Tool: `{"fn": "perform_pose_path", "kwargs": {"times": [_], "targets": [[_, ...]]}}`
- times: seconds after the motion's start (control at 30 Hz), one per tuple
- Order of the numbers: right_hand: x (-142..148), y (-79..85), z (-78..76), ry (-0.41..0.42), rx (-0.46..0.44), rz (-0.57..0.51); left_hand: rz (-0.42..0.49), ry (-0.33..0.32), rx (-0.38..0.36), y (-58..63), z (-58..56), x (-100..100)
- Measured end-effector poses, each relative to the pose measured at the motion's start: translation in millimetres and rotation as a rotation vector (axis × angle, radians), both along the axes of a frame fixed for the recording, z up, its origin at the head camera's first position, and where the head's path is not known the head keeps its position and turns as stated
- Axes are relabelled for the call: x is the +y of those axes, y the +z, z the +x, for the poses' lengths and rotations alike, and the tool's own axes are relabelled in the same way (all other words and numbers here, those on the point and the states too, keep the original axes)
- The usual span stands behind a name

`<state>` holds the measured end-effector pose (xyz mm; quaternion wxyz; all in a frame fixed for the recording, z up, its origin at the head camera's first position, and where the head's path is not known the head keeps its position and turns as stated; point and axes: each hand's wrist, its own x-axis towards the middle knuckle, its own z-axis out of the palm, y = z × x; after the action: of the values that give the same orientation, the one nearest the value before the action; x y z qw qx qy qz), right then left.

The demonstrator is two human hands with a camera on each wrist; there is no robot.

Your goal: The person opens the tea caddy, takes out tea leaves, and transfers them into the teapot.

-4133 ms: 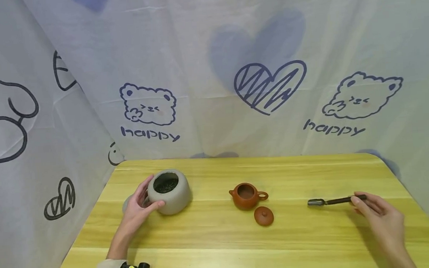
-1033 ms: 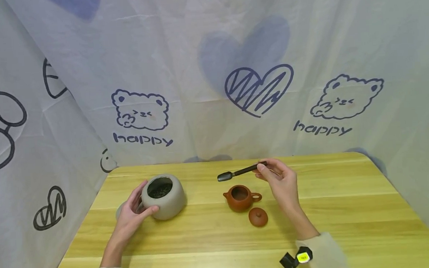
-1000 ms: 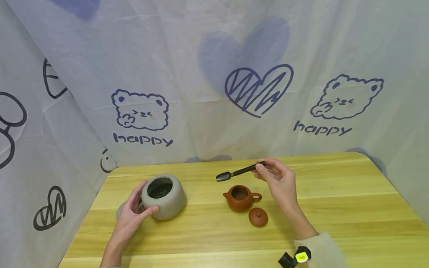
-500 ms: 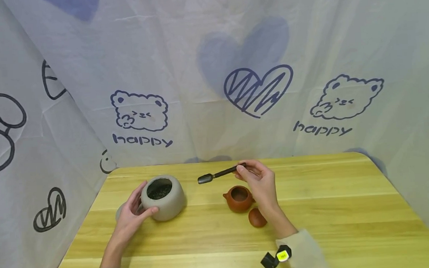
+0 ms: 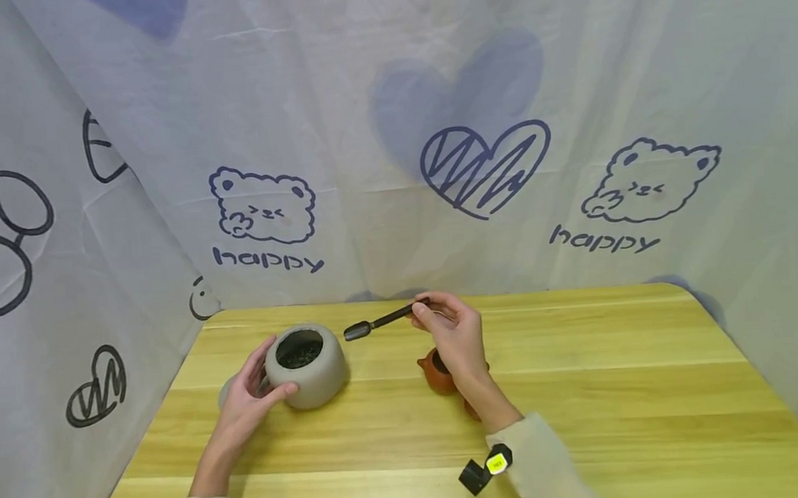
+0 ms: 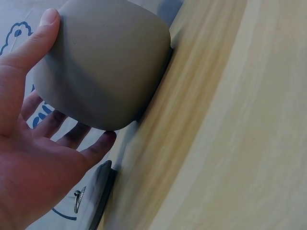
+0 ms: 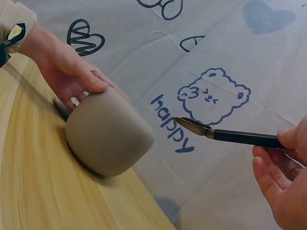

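Observation:
My left hand [image 5: 244,396] holds a round grey tea jar [image 5: 321,385], its thumb on the near side and its fingers round the left. Dark tea leaves [image 5: 301,353] show through the jar's open mouth. My right hand [image 5: 456,336] pinches the dark handle of a tea scoop [image 5: 358,331]. The scoop's head hangs just right of the jar's rim, apart from it. Below my right hand stands a small brown clay teapot [image 5: 436,375], lidless and partly covered by that hand. Only an edge of the teapot's lid [image 5: 471,409] shows beside the wrist.
A grey jar lid [image 5: 225,392] lies on the table behind my left hand; the left wrist view shows this lid [image 6: 101,191] with a metal ring. The wooden table [image 5: 623,388] ends at a printed cloth [image 5: 368,168] at the back and left.
My right hand has lifted the scoop from the right side and carried it left, past the teapot to beside the jar. My left hand keeps its hold on the jar.

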<state>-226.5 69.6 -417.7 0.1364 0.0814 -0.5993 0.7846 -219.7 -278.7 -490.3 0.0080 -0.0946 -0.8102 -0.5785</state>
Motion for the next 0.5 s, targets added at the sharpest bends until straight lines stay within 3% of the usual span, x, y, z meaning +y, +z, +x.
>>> {"fn": "perform_pose_path", "kwargs": {"times": [0.5], "targets": [[-37.9, 3.5, -11.4, 0.032, 0.018, 0.045, -0.014, 0.003, 0.0, 1.2, 0.6, 0.7]]}}
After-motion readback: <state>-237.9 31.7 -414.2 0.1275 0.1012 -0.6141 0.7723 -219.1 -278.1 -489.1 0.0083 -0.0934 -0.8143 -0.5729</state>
